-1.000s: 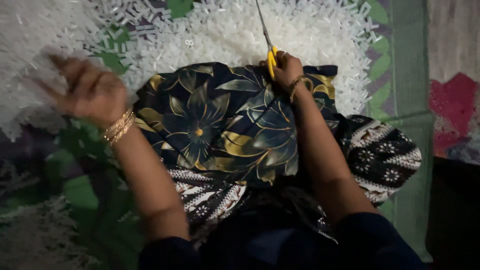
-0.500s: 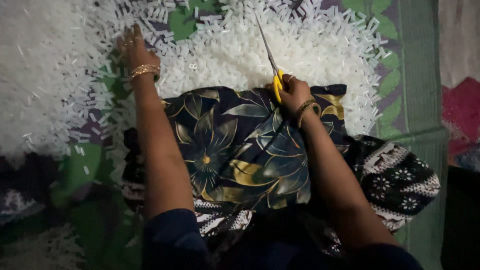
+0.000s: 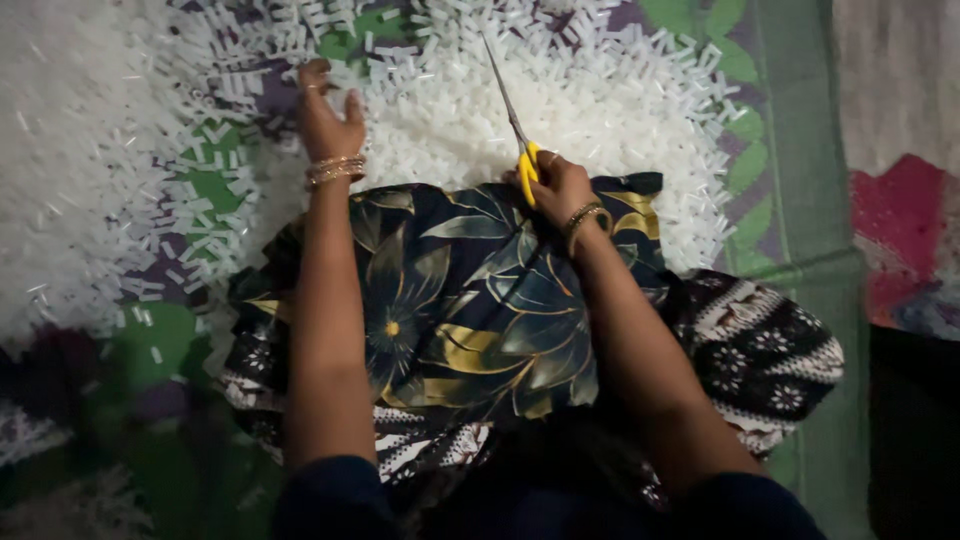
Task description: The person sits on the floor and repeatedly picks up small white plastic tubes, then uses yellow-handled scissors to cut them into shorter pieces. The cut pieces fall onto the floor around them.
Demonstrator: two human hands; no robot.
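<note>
My right hand (image 3: pixel 558 187) grips yellow-handled scissors (image 3: pixel 512 120), their closed blades pointing up and away over a heap of small white cut tube pieces (image 3: pixel 590 110). My left hand (image 3: pixel 328 118) is stretched forward with fingers spread, palm down on the scattered white pieces at the heap's left edge. A dark cloth with a gold and blue flower print (image 3: pixel 470 300) lies over my lap under both forearms. Gold bangles sit on both wrists.
A green and purple patterned mat (image 3: pixel 790 150) covers the floor. A second wide spread of white pieces (image 3: pixel 70 170) lies at the left. A black and white patterned cloth (image 3: pixel 770 350) shows at the right, a red patch (image 3: pixel 900 230) beyond it.
My left hand has swung from the far left toward the middle and reached forward onto the white pieces. My right hand has kept the scissors in about the same place.
</note>
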